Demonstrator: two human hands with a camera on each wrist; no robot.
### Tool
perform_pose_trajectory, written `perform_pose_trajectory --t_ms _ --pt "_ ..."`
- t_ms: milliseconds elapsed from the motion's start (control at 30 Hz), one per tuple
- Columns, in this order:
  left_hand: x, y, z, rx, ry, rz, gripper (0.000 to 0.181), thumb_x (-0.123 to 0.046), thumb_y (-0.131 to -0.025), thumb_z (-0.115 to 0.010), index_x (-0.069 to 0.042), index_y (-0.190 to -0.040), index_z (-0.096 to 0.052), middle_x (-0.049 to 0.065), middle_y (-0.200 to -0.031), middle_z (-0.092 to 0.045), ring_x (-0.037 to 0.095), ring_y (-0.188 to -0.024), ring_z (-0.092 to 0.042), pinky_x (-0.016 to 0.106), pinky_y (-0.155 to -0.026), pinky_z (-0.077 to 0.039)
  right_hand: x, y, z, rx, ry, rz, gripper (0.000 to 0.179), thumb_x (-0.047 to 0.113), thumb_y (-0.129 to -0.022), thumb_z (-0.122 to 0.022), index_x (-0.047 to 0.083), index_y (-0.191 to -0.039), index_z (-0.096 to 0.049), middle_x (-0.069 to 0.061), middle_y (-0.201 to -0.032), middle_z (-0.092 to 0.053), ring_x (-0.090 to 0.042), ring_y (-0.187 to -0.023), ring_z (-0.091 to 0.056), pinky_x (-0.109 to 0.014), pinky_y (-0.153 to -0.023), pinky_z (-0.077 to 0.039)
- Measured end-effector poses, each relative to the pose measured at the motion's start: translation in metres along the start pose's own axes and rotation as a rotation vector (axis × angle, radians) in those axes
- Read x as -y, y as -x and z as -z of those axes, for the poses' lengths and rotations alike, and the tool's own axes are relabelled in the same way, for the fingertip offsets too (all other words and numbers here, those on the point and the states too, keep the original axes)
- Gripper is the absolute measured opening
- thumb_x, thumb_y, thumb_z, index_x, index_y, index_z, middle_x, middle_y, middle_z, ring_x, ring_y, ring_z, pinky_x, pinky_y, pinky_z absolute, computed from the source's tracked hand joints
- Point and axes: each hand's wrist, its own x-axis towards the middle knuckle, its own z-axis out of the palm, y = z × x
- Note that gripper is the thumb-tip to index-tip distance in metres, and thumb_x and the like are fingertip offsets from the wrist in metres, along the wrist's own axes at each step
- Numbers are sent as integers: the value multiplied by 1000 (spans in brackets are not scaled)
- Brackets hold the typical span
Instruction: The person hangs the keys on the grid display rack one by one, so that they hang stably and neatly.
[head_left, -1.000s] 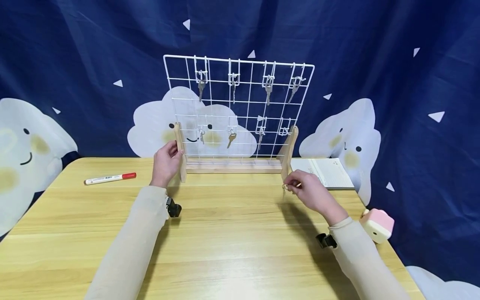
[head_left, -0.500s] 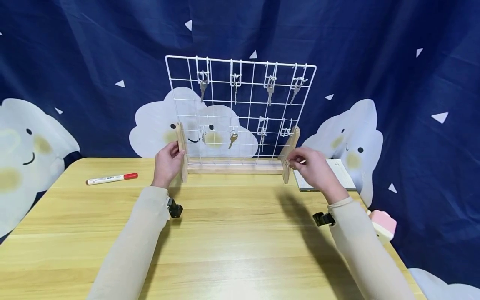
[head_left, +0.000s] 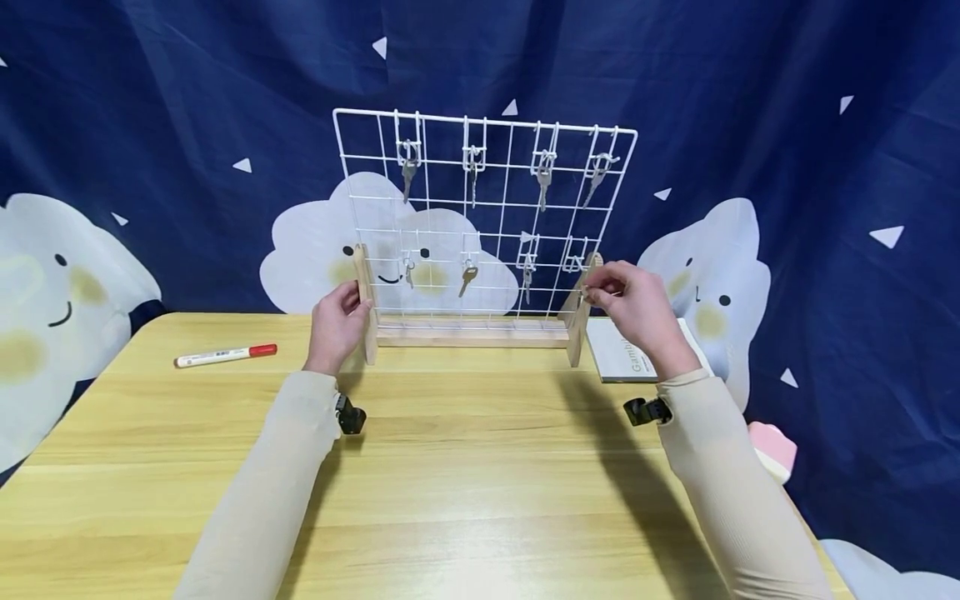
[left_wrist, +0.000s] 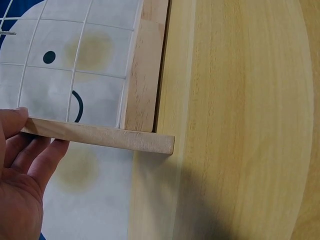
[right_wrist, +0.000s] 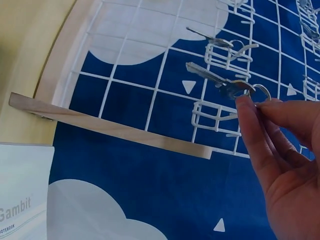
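A white wire grid rack [head_left: 480,202] stands in a wooden base, with keys such as this key [head_left: 544,181] hanging from its hooks. My left hand [head_left: 339,327] pinches the rack's left wooden upright [left_wrist: 100,137], thumb on one face and fingers on the other. In my right hand [head_left: 637,308], thumb and fingers pinch the ring [right_wrist: 263,91] of a metal key [right_wrist: 220,82]. This key points away from the fingertips, close in front of a bare white hook [right_wrist: 217,116] at the lower right of the grid. The neighbouring hook bears another key [right_wrist: 210,37].
A white notebook [head_left: 617,354] lies behind the right hand, by the rack's right upright. A red-capped marker [head_left: 225,356] lies on the left of the wooden table [head_left: 465,467]. A pink and cream object [head_left: 772,450] sits at the right edge. A blue curtain [head_left: 712,75] hangs behind.
My right hand has risen with the key from near the table, past the right upright, to just below the lower right hook. The left hand keeps its grip on the left upright.
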Motion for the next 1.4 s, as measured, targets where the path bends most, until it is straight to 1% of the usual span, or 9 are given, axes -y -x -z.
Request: perform_pose_trajectory --t_ms 267,433,567,733,900,1033,1167,1300,1400 --pt "0 0 1 -8 1 -14 40 -4 -97 -60 7 -135 -53 25 -130 -58 31 -120 -57 34 -100 -50 2 -8 3 -56 -20 -36 7 -4 -91 -65 -3 -97 -69 -14 -90 -69 -23 -79 -66 -15 -64 -52" --pt "0 1 0 -3 7 -16 40 -4 -98 -60 7 -135 -52 25 -130 -58 31 -120 -57 34 -100 -50 0 -15 3 -96 -6 -72 8 -2 -91 -64 -2 -97 -70 -14 -87 -70 -20 -77 -64 -16 -66 -51" --pt "0 2 0 6 17 -15 41 -4 -98 -59 7 -137 -51 26 -131 -57 32 -121 -56 34 -100 -49 -1 -17 2 -112 -6 -99 8 0 -92 -64 -1 -97 -70 -13 -88 -69 -19 -77 -64 -16 -65 -50" --pt "1 2 -1 -2 16 -14 41 -4 -97 -60 6 -136 -52 25 -131 -57 30 -121 -56 33 -100 -49 -4 -20 -1 -123 -9 -122 6 0 -91 -66 0 -95 -70 -13 -86 -68 -19 -76 -61 -15 -63 -49" --pt "0 3 -2 0 4 -14 41 -5 -98 -60 6 -137 -51 25 -132 -56 31 -122 -55 33 -101 -49 -12 -20 -5 -133 -12 -135 8 0 -89 -67 0 -96 -70 -12 -86 -68 -16 -74 -59 -15 -62 -47" --pt "-1 4 -2 -1 0 -13 41 -4 -98 -59 6 -137 -51 25 -132 -56 30 -123 -55 32 -101 -48 -15 -19 -8 -144 -32 -129 10 0 -89 -67 0 -99 -70 -13 -90 -69 -19 -79 -61 -14 -64 -47" --pt "-1 5 -2 -2 -1 -17 41 -4 -98 -59 6 -137 -50 25 -132 -56 31 -123 -55 33 -101 -48 -17 -13 -10 -111 -28 -111 17 0 -90 -65 -4 -105 -68 -17 -96 -68 -26 -86 -64 -22 -72 -49" --pt "0 4 -1 7 9 -22 43 -4 -98 -58 7 -138 -49 26 -133 -55 33 -123 -55 33 -102 -48 -19 -1 -15 -48 -14 -117 23 0 -91 -64 -6 -113 -65 -19 -99 -67 -32 -91 -64 -36 -78 -51" --pt "1 3 -1 10 10 -17 43 -4 -98 -58 7 -138 -48 26 -133 -55 33 -123 -55 33 -102 -48 -22 10 -21 7 -12 -133 26 1 -91 -64 -7 -116 -64 -19 -101 -67 -34 -95 -64 -43 -83 -53"
